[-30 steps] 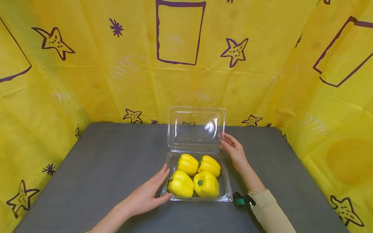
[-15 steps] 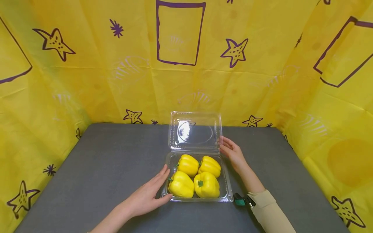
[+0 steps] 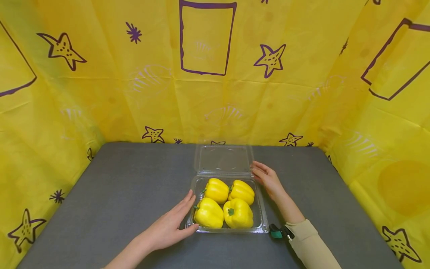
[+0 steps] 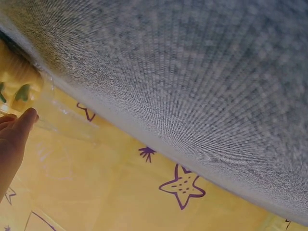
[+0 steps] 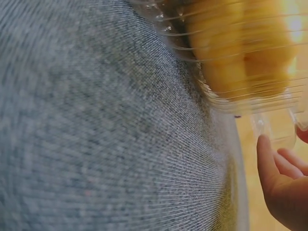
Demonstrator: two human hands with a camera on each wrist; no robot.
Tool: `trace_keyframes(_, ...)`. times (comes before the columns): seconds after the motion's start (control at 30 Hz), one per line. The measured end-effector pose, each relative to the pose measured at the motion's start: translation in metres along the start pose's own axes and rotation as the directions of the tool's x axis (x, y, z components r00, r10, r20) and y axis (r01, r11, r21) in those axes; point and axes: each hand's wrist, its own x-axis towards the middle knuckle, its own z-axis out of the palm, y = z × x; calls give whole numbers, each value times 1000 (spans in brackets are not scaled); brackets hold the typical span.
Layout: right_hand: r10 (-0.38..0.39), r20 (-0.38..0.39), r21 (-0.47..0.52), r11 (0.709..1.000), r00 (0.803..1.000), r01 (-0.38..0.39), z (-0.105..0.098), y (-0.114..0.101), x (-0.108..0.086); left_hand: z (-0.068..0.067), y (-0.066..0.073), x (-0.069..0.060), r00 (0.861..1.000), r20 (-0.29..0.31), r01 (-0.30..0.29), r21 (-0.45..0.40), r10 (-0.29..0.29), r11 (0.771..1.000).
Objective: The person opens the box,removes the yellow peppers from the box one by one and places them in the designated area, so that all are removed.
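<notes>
A clear plastic clamshell container (image 3: 263, 218) stands in the middle of the table, holding several yellow bell peppers (image 3: 209, 213) with green stems. Hinged at its far side, the lid (image 3: 224, 160) leans well back toward the curtain and looks faint. My left hand (image 3: 168, 228) rests along the container's left side, fingers straight and thumb at the front corner. At the lid's right edge, near the hinge, my right hand (image 3: 273, 184) holds it between fingers and thumb. The right wrist view shows that hand (image 5: 288, 185) at the clear plastic, below a blurred pepper (image 5: 240, 48).
A grey cloth covers the table (image 3: 134, 179). Yellow curtains (image 3: 117, 93) with purple starfish drawings close in the back and both sides. A dark strap with a green part (image 3: 276, 233) lies by the right wrist.
The lid has tipped backward from nearly upright to leaning far back. My right hand has come slightly down with its edge. My left hand and the peppers have stayed put.
</notes>
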Motion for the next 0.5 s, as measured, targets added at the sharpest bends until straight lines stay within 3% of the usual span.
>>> trace_keyframes(0.5,61,9,-32,998,998,-61,-3,6,-2,1,0,1,1000,4,7,12,-8,1000)
